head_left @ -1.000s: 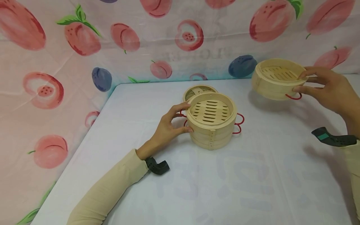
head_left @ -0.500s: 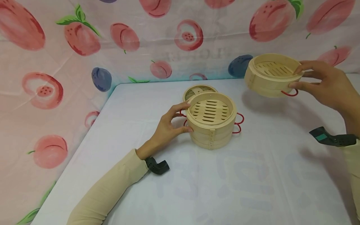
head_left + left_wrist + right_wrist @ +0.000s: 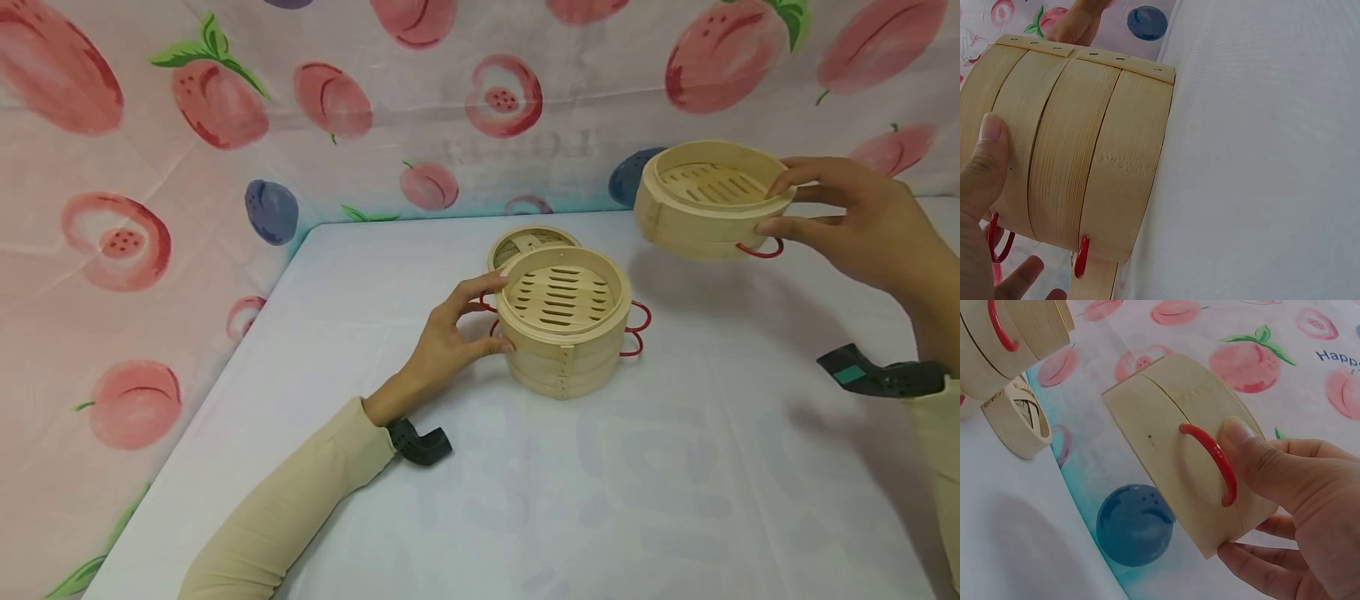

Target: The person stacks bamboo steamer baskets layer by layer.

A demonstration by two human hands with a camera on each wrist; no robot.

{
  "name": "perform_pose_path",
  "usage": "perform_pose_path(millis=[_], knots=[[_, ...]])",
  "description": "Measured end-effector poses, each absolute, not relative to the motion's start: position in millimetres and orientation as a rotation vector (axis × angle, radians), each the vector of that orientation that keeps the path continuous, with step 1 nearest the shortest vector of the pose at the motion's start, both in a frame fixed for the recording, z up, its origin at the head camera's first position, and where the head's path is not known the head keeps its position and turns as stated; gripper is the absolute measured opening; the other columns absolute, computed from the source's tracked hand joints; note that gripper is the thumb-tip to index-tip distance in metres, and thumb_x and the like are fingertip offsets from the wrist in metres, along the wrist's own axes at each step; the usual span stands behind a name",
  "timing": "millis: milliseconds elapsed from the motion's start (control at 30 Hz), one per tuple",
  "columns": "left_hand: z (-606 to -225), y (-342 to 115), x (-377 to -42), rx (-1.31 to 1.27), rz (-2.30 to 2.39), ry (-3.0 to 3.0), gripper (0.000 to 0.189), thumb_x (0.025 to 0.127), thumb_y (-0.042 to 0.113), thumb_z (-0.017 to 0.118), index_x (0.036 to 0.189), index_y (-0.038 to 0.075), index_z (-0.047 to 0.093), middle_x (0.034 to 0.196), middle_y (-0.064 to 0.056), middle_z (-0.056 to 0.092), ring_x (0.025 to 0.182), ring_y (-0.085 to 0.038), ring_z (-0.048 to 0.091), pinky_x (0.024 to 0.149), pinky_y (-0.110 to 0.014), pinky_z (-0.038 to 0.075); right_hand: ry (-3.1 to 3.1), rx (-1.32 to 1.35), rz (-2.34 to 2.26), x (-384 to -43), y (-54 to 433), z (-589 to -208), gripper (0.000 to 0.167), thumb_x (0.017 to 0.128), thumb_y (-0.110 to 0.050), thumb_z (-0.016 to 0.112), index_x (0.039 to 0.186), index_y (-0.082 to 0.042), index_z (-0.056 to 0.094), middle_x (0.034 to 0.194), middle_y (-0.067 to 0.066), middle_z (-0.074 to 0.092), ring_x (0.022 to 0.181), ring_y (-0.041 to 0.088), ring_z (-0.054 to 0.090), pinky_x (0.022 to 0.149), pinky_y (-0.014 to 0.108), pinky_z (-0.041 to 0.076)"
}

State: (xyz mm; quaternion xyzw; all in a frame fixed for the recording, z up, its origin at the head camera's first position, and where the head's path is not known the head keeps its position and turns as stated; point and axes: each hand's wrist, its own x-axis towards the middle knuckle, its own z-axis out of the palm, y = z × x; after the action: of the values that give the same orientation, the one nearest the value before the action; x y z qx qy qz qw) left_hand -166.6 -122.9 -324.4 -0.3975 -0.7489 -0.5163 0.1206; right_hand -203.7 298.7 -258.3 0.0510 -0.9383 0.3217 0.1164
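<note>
Two bamboo steamer baskets [image 3: 564, 367] with red handles stand stacked on the white table, the top one showing its slatted floor. My left hand [image 3: 457, 333] grips the left side of this stack, thumb low on the wall and fingers at the upper rim. A third steamer basket [image 3: 701, 229] is in the air at the back right, slightly tilted. My right hand [image 3: 855, 212] holds it by its right wall, as the right wrist view also shows, with the thumb beside its red handle [image 3: 1213, 459]. Its shadow falls on the table below.
Behind the stack lies a round woven bamboo lid [image 3: 528, 237], partly hidden by it. A fruit-print cloth [image 3: 420, 92] hangs along the back and left of the white table [image 3: 420, 533].
My right hand has moved left and slightly up with the third steamer basket, closer to the stack. The left hand and the stack have stayed where they were.
</note>
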Motion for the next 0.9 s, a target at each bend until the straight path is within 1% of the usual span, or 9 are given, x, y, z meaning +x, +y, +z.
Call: perform_pose_path(millis=[67, 100, 300, 400, 567, 633, 800, 900], knots=[[-325, -123, -167, -1.161, -1.512, -2.188, 0.073, 0.064, -0.012, 0.081, 0.128, -0.007, 0.046, 0.137, -0.024, 0.045, 0.131, -0.025, 0.04, 0.092, -0.05, 0.044, -2.736, 0.171, 0.952, -203, 296, -257, 0.04, 0.089, -0.027, 0.068, 0.123, -0.01, 0.056, 0.153, -0.002, 0.032, 0.125, 0.046, 0.041, 0.066, 0.004, 0.042], [-325, -123, -167, -1.163, -1.511, -2.187, 0.073, 0.064, -0.012, 0.081, 0.128, -0.008, 0.046, 0.137, -0.024, 0.045, 0.132, -0.025, 0.04, 0.092, -0.05, 0.044, -2.725, 0.191, 0.957, -203, 295, -257, 0.038, 0.089, -0.026, 0.068, 0.122, -0.009, 0.056, 0.152, -0.001, 0.033, 0.124, 0.047, 0.042, 0.062, 0.0, 0.038], [-325, -124, -167, -1.162, -1.507, -2.196, 0.073, 0.065, -0.011, 0.081, 0.128, -0.007, 0.046, 0.138, -0.023, 0.045, 0.132, -0.025, 0.039, 0.092, -0.049, 0.044, -2.678, 0.273, 0.963, -200, 288, -256, 0.035, 0.088, -0.022, 0.069, 0.119, -0.01, 0.057, 0.15, 0.001, 0.037, 0.122, 0.045, 0.045, 0.066, -0.001, 0.038], [-325, -124, -167, -1.166, -1.511, -2.193, 0.072, 0.065, -0.008, 0.081, 0.128, -0.006, 0.046, 0.138, -0.023, 0.045, 0.132, -0.024, 0.039, 0.092, -0.049, 0.044, -2.646, 0.319, 0.978, -198, 284, -256, 0.034, 0.087, -0.019, 0.071, 0.117, -0.01, 0.058, 0.148, 0.002, 0.041, 0.122, 0.036, 0.049, 0.068, -0.001, 0.038], [-329, -125, -169, -1.175, -1.528, -2.179, 0.072, 0.067, -0.004, 0.082, 0.129, -0.005, 0.046, 0.139, -0.022, 0.044, 0.133, -0.025, 0.039, 0.093, -0.049, 0.044, -2.584, 0.394, 1.049, -194, 277, -254, 0.035, 0.084, -0.012, 0.074, 0.116, -0.009, 0.06, 0.144, 0.002, 0.045, 0.112, 0.008, 0.053, 0.071, 0.001, 0.04], [-335, -126, -174, -1.172, -1.523, -2.18, 0.074, 0.067, -0.004, 0.082, 0.131, -0.002, 0.046, 0.14, -0.018, 0.045, 0.133, -0.024, 0.038, 0.093, -0.046, 0.044, -2.56, 0.421, 1.079, -193, 274, -254, 0.036, 0.082, -0.009, 0.075, 0.115, -0.008, 0.061, 0.143, 0.003, 0.047, 0.106, 0.0, 0.052, 0.071, 0.001, 0.04], [-352, -130, -187, -1.174, -1.512, -2.18, 0.079, 0.066, 0.0, 0.084, 0.135, 0.007, 0.046, 0.144, -0.005, 0.044, 0.134, -0.022, 0.037, 0.094, -0.041, 0.044, -2.531, 0.481, 1.117, -190, 268, -252, 0.036, 0.08, -0.005, 0.077, 0.113, -0.006, 0.061, 0.14, 0.004, 0.05, 0.098, -0.008, 0.051, 0.071, 0.001, 0.041], [-354, -131, -189, -1.184, -1.514, -2.176, 0.078, 0.068, 0.004, 0.085, 0.136, 0.009, 0.046, 0.144, -0.003, 0.044, 0.134, -0.023, 0.037, 0.095, -0.041, 0.044, -2.517, 0.518, 1.13, -188, 264, -252, 0.037, 0.079, -0.003, 0.077, 0.112, -0.005, 0.061, 0.139, 0.005, 0.051, 0.098, -0.008, 0.051, 0.071, 0.002, 0.042]])
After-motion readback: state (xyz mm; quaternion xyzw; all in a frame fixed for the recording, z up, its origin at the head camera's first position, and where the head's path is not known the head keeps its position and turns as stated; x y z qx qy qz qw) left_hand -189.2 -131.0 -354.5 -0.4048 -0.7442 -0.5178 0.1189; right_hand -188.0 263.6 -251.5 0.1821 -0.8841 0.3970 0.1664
